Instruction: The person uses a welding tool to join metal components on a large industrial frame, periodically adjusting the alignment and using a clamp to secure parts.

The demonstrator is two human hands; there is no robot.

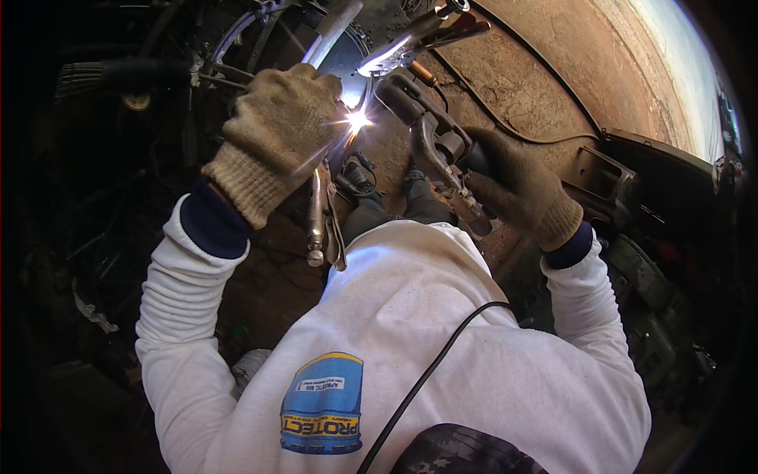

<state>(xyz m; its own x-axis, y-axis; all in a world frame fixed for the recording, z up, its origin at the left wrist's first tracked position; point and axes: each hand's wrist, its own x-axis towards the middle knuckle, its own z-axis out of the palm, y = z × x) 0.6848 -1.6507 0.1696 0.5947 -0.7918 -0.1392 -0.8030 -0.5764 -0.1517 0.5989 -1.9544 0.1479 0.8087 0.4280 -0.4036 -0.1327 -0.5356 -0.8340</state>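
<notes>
My left hand (280, 118), in a tan knit glove, is closed beside a bright welding arc (358, 120); what its fingers hold is hidden. A flat metal bar (332, 33) runs away just beyond it. Below that hand hang locking pliers (316, 217). A second pair of locking pliers (403, 49) sits beyond the arc, toward the right. My right hand (525, 186), gloved too, is closed on a dark, curved metal part (430, 146) with a rounded end close to the arc. Shadow hides part of its fingers.
A wire brush (83, 79) lies at the far left among dark machinery. Cables (521, 134) cross the brown ground at the right. A rusty metal bracket (608, 178) stands right of my right hand. My boots (359, 174) are below the work, and a black cord (426, 379) crosses my shirt.
</notes>
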